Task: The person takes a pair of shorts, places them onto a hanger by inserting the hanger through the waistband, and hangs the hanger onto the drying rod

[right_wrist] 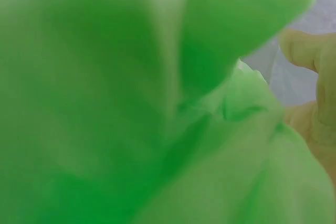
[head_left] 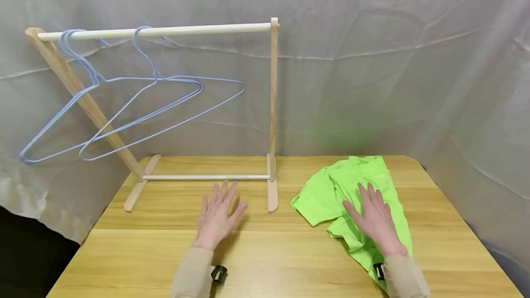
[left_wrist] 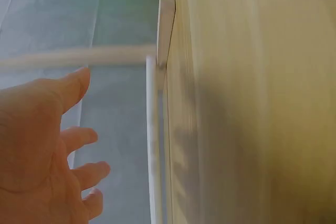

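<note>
Bright green fabric, apparently a pair of shorts (head_left: 343, 187), lies crumpled on the right part of the table. My right hand (head_left: 374, 220) is over it with fingers spread, gripping nothing; whether it touches the cloth I cannot tell. In the right wrist view the green cloth (right_wrist: 220, 145) fills most of the picture, with part of the hand (right_wrist: 325, 82) at the right edge. My left hand (head_left: 217, 222) hovers above the table in front of the rack's lower bar (head_left: 207, 177), holding nothing. Its thumb and fingers show apart in the left wrist view.
A wooden clothes rack (head_left: 273, 105) stands at the table's back left. Light blue wire hangers (head_left: 198, 117) hang from its top rail (head_left: 207, 29), toward the left end. Grey curtain (head_left: 372, 82) surrounds the wooden table (head_left: 285, 252). Each wrist wears a dark band.
</note>
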`<state>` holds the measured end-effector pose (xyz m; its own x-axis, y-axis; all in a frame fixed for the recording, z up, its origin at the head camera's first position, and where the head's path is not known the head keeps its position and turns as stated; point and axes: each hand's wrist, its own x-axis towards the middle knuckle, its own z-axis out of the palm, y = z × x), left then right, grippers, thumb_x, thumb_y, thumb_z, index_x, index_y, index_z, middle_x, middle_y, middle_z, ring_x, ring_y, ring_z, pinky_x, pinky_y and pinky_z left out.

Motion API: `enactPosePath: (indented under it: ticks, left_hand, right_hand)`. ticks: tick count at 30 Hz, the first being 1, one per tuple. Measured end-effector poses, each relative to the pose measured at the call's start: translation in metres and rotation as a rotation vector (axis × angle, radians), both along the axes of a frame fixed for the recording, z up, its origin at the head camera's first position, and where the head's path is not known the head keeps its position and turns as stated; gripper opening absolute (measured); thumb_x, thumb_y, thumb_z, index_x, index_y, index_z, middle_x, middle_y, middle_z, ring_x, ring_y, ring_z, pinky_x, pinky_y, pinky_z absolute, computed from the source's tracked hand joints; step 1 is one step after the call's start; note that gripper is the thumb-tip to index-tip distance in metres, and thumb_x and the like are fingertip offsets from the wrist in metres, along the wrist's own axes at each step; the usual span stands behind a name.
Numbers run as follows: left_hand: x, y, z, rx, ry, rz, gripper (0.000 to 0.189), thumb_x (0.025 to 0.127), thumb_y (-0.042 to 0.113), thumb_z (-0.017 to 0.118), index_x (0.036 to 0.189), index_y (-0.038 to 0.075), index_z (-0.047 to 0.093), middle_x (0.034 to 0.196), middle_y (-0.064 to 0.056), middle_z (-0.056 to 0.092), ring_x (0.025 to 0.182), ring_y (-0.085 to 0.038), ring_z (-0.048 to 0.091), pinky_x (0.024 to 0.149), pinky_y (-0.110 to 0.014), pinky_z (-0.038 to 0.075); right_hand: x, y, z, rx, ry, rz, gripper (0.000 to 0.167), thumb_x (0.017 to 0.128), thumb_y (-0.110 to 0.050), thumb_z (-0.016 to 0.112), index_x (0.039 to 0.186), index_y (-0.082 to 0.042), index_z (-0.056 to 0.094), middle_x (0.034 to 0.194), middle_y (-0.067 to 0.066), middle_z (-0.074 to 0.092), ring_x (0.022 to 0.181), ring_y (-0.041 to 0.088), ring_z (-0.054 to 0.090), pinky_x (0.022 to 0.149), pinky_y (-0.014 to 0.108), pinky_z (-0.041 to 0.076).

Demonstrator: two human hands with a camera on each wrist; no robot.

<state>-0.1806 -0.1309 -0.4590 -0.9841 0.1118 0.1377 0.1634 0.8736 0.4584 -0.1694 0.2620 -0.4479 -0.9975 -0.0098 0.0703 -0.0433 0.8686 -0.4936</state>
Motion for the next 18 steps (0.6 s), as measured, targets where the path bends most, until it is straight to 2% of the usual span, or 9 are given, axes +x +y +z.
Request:
enactPosePath:
  ticks: [8,13,18]
  left_hand:
    - [0.000,0.036,0.000,-0.062,0.018,-0.125,0.067,0.102,0.053,0.047,0.157,0.017,0.034,0.167,-0.013,0.024,0.157,-0.038,0.015,0.125,-0.062,0.009]
    - [-0.002,0.067,0.004,-0.089,0.005,-0.243,0.066,0.102,0.053,0.047,0.157,0.018,0.035,0.167,-0.012,0.025,0.157,-0.037,0.016,0.126,-0.060,0.010]
    - [-0.007,0.099,0.005,-0.129,-0.044,-0.357,0.066,0.103,0.054,0.045,0.158,0.020,0.033,0.168,-0.009,0.022,0.158,-0.034,0.015,0.127,-0.057,0.010]
  right_hand:
    - [-0.023,0.002,0.013,-0.024,-0.053,0.039,0.087,0.102,-0.054,0.048,0.158,0.004,0.015,0.161,0.040,0.006,0.146,0.064,0.006,0.109,0.082,0.011]
    - [-0.041,0.000,0.016,-0.045,-0.135,0.041,0.095,0.100,-0.059,0.048,0.160,0.002,0.007,0.162,0.037,-0.007,0.147,0.062,-0.006,0.110,0.082,-0.001]
    - [-0.057,-0.002,0.012,0.002,-0.203,-0.004,0.104,0.097,-0.065,0.048,0.159,0.001,-0.002,0.159,0.039,-0.019,0.144,0.064,-0.018,0.102,0.087,-0.008]
